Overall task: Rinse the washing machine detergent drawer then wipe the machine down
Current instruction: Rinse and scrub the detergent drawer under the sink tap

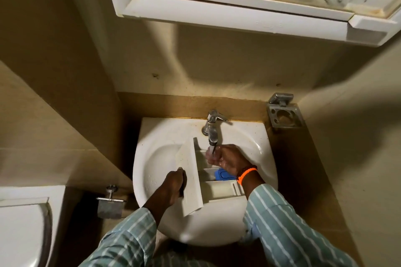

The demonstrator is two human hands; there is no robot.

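- The left hand [176, 182] grips the front panel of the detergent drawer [195, 175], its fingers curled around the panel's left edge.
- The drawer lies inside the white washbasin [152, 158], its compartments open upward and a blue insert [223, 174] in the middle one.
- The right hand [227, 160] rests over the drawer's far compartment, fingers loosely spread under water from the tap [211, 125], holding nothing.

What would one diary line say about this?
step: rinsing | left hand: holds drawer front | right hand: in drawer under tap | water: running | place: sink
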